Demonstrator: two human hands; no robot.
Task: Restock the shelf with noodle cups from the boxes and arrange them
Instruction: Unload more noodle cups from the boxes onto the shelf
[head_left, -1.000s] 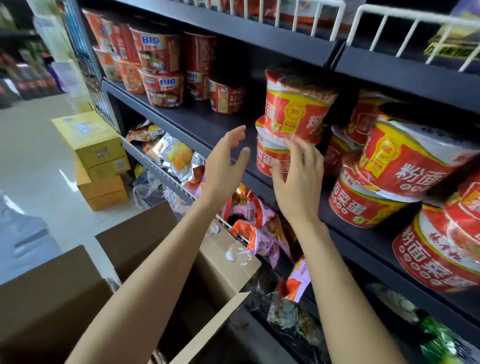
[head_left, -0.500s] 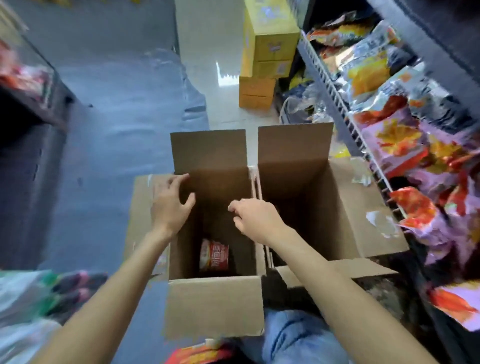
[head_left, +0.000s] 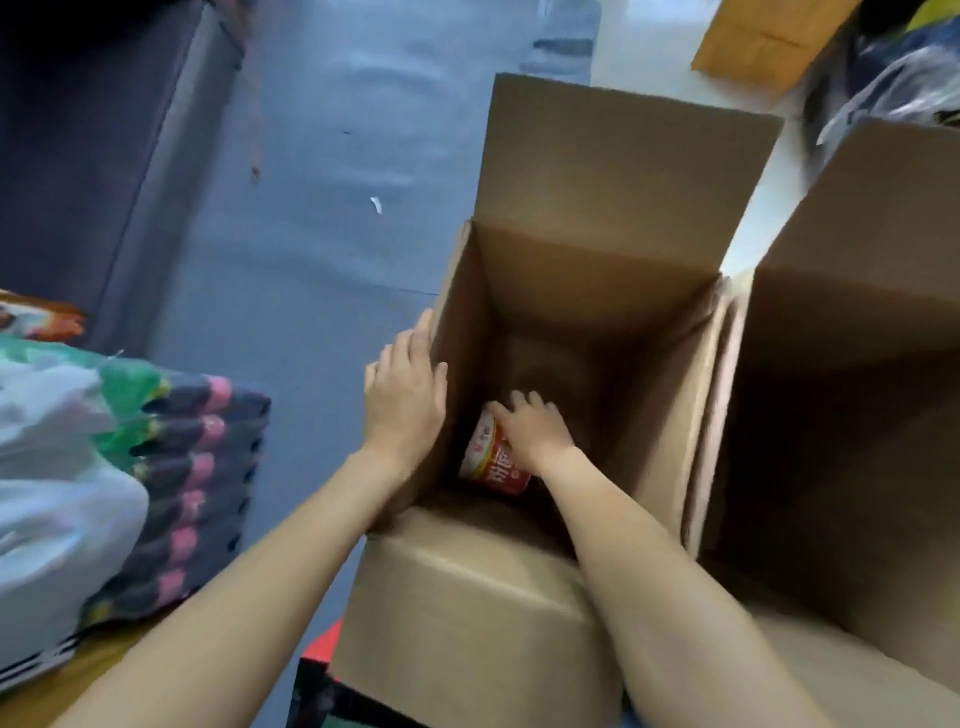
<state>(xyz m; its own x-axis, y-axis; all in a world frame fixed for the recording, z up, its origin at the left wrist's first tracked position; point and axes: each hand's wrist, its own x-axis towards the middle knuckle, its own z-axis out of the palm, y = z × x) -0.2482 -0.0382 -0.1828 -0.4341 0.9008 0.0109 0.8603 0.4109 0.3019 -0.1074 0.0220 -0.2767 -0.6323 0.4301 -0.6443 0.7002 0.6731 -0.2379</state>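
- Since half a second ago, the right hand (head_left: 532, 428) has dropped from the rim deep into the open box (head_left: 597, 291), onto the noodle cup (head_left: 493, 462).
- Head view: the cup lies on its side at the near left of the bottom, long axis running near to far; right fingers seem curled over its far end, though blur leaves the grip unsure.
- The left hand (head_left: 405, 395) rests flat-fingered on the left wall, steadying.

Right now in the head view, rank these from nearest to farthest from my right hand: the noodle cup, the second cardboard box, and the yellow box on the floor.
From the right hand:
1. Noodle cup, under the hand at the bottom of the open box.
2. Second cardboard box, beside it on the right.
3. Yellow box, far off at the top right on the floor.
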